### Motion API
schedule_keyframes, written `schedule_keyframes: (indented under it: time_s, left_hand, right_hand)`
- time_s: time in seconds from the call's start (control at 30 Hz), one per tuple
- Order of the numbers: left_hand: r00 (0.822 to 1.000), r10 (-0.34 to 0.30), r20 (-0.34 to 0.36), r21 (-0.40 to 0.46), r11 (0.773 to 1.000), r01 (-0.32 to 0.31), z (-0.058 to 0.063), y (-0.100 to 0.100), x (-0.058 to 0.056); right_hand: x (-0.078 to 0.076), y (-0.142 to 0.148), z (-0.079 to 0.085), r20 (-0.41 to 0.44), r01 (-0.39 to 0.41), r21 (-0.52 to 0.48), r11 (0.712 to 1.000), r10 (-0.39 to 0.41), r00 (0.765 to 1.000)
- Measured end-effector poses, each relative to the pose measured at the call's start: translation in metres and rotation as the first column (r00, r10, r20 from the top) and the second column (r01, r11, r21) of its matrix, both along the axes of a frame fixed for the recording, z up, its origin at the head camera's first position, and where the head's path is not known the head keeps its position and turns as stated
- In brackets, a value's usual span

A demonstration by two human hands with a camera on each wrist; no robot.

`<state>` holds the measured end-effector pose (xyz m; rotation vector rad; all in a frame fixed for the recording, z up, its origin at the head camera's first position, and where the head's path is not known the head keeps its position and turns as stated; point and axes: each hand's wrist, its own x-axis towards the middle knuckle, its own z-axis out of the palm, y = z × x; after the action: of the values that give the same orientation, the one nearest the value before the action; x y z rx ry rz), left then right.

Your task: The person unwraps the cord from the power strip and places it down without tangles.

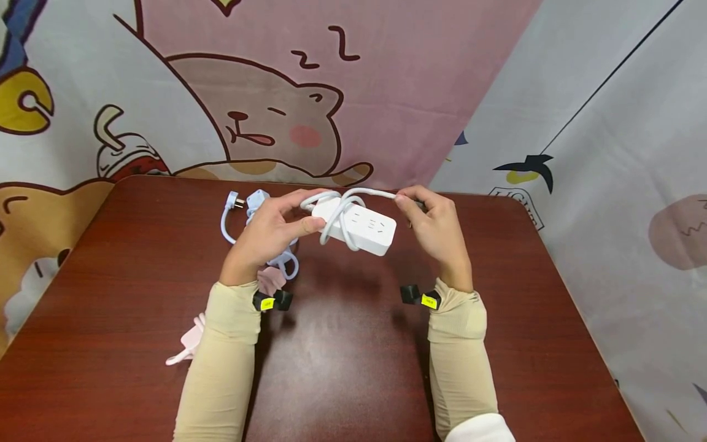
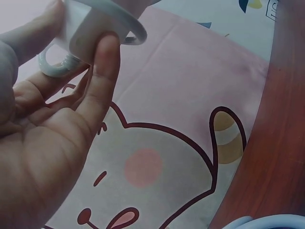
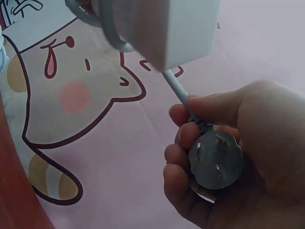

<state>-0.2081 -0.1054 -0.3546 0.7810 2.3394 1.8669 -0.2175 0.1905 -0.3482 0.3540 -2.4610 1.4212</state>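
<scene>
A white power strip (image 1: pixel 371 230) is held above the table, its cord (image 1: pixel 349 212) looped around its body. My left hand (image 1: pixel 270 230) grips the strip's left end, thumb on the near side and fingers behind; the left wrist view shows that end of the power strip (image 2: pixel 83 31) between thumb and fingers. My right hand (image 1: pixel 436 227) pinches the cord's free end, to the right of the strip. In the right wrist view, the three-pronged plug (image 3: pixel 216 160) sits within the curled fingers of that hand, and the cord (image 3: pixel 177 90) runs up behind the strip.
Behind my left hand lies a light-blue corded power strip with its plug (image 1: pixel 232 199) and a cord loop (image 1: pixel 288 265). A pink item (image 1: pixel 270 279) is beside my left wrist. Another pink corded item (image 1: pixel 191 341) lies left of the left forearm. A printed curtain (image 1: pixel 397 92) hangs behind the table (image 1: pixel 342 368).
</scene>
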Motion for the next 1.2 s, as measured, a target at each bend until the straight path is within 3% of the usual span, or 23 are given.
schedule_keyframes:
  time_s: [0.23, 0.5, 0.67, 0.87, 1.2]
  left_hand:
    - [1.000, 0.027, -0.007, -0.037, 0.999, -0.027, -0.002, 0.000, -0.001]
    - [0.995, 0.088, 0.044, -0.067, 0.994, -0.085, -0.002, 0.001, -0.001]
    - [0.986, 0.150, 0.067, -0.105, 0.984, -0.142, -0.003, 0.002, -0.003]
    - [0.981, 0.174, 0.084, -0.111, 0.980, -0.165, -0.004, 0.003, -0.005]
    - [0.965, 0.254, 0.064, -0.098, 0.964, -0.247, -0.001, 0.003, -0.005]
  right_hand:
    - [0.002, 0.000, 0.004, -0.042, 0.005, -0.019, 1.000, -0.006, 0.999]
    - [0.007, 0.000, 0.008, -0.058, 0.004, -0.061, 0.998, -0.008, 0.998]
    - [0.009, -0.001, 0.011, -0.082, -0.034, -0.095, 0.995, 0.026, 0.996]
    - [0.011, -0.002, 0.014, -0.084, -0.076, -0.130, 0.989, 0.065, 0.994]
    - [0.014, -0.002, 0.015, -0.100, -0.121, -0.101, 0.988, 0.111, 0.989]
